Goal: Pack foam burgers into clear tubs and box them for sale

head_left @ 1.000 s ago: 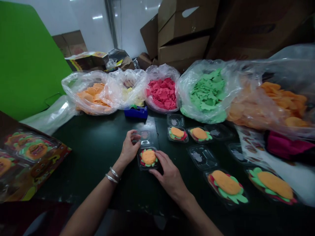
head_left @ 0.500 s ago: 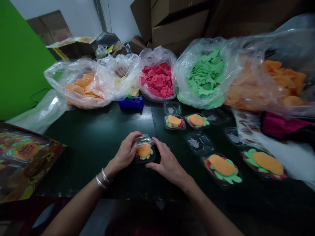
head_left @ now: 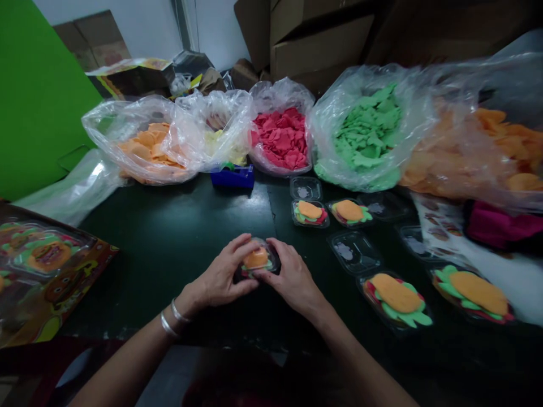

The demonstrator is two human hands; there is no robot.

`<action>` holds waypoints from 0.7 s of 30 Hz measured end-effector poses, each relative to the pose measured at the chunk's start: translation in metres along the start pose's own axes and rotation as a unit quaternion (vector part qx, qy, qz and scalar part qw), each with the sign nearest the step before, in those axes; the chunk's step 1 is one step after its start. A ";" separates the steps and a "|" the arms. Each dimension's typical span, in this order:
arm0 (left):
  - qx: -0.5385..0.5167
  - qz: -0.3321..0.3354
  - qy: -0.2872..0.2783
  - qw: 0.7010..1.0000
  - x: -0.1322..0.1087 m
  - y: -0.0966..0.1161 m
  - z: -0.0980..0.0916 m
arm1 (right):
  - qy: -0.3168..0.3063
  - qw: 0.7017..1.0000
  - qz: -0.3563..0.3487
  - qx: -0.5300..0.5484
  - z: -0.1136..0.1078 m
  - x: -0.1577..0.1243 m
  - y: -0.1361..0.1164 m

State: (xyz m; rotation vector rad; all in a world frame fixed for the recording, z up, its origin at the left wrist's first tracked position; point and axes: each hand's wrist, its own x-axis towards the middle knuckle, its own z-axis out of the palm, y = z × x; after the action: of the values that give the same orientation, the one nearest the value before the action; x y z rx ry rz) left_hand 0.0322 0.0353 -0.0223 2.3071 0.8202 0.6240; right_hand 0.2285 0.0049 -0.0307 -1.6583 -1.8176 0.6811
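A small clear plastic clamshell box [head_left: 257, 259] with a toy burger inside sits on the dark table between my hands. Its lid lies down over the orange bun. My left hand [head_left: 227, 271] wraps the left side, fingers over the top edge and thumb at the front. From the right, my right hand [head_left: 292, 277] grips the box, thumb along its front edge. To the right, several lidded boxes stand open with toy burgers in them: one burger [head_left: 396, 294] near, another [head_left: 477, 291] farther right, and two smaller-looking ones [head_left: 309, 210] behind.
Along the back stand plastic bags of orange pieces [head_left: 148, 147], red pieces [head_left: 282, 138] and green pieces [head_left: 369, 130]. A blue tape dispenser [head_left: 232, 177] is in front of them. At left lies a printed display box [head_left: 80, 282] holding packed burgers. A pink cloth item [head_left: 500, 226] is at right.
The raised lid has come down over the burger, and both hands have closed in around the box. The view has shifted slightly to the left.
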 end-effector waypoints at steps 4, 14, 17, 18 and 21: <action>0.095 0.023 -0.088 0.991 -0.013 0.001 -0.003 | -0.079 0.993 -0.077 0.050 -0.017 -0.009 0.015; 0.101 -0.012 -0.116 0.988 -0.012 0.015 -0.015 | -0.093 0.992 -0.090 0.006 -0.011 0.003 0.005; -0.046 -0.142 0.044 0.988 -0.009 0.012 -0.016 | -0.035 0.995 -0.095 0.005 -0.001 -0.006 0.009; -0.106 -0.210 0.103 0.966 -0.006 0.011 -0.015 | -0.018 0.995 -0.101 0.004 0.001 -0.010 0.010; -0.289 -0.357 0.133 0.878 0.011 0.009 -0.012 | 0.023 0.992 -0.120 -0.006 0.005 -0.018 0.013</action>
State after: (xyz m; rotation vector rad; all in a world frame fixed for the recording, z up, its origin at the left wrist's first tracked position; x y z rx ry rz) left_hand 0.0359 0.0422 -0.0053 1.2618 1.3062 0.7165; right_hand 0.2350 -0.0116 -0.0445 -1.4192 -1.9507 0.5232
